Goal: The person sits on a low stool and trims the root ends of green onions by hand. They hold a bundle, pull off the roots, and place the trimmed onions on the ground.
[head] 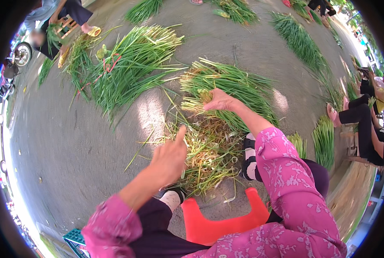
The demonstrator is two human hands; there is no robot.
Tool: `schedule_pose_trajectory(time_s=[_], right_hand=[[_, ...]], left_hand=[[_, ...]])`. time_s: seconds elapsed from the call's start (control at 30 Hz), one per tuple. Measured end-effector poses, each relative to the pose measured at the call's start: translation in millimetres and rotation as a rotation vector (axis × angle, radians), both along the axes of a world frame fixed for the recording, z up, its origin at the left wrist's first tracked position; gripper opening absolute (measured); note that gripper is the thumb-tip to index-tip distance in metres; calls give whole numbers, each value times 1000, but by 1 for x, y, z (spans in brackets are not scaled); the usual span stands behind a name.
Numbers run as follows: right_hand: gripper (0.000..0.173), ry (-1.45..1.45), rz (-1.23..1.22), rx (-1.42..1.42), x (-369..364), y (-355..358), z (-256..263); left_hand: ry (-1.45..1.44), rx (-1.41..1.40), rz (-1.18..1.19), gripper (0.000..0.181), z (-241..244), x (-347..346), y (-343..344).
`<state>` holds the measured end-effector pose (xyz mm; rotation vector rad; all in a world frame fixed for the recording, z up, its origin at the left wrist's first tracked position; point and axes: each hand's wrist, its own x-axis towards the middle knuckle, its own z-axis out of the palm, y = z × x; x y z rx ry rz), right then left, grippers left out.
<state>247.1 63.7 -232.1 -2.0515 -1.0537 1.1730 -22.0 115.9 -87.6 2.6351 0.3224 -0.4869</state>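
My right hand closes around a small bunch of green stalks, its pale cut ends showing between thumb and fingers. Directly beyond and under that hand lies a pile of long chive-like greens, pale ends to the left. My left hand hovers over the left edge of a heap of trimmings, slightly blurred. Its index finger points forward while the other fingers curl; nothing shows in it, though the palm side is hidden. The heap of yellowed leaves and peelings lies on the ground between my feet.
A larger pile of greens with red ties lies ahead left. A red plastic stool is beneath me, and a green crate stands lower left. Smaller bundles lie right. Seated people are at upper left and right.
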Motion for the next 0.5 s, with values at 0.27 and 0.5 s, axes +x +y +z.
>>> schedule_pose_trajectory(time_s=[0.27,0.5], right_hand=[[30,8,80,48,-4,-7,-2],[40,49,53,106,-3,-10,21]], left_hand=[[65,100,-31,29,-103,103,16],[-50,-25,13,49,-162,113,16]])
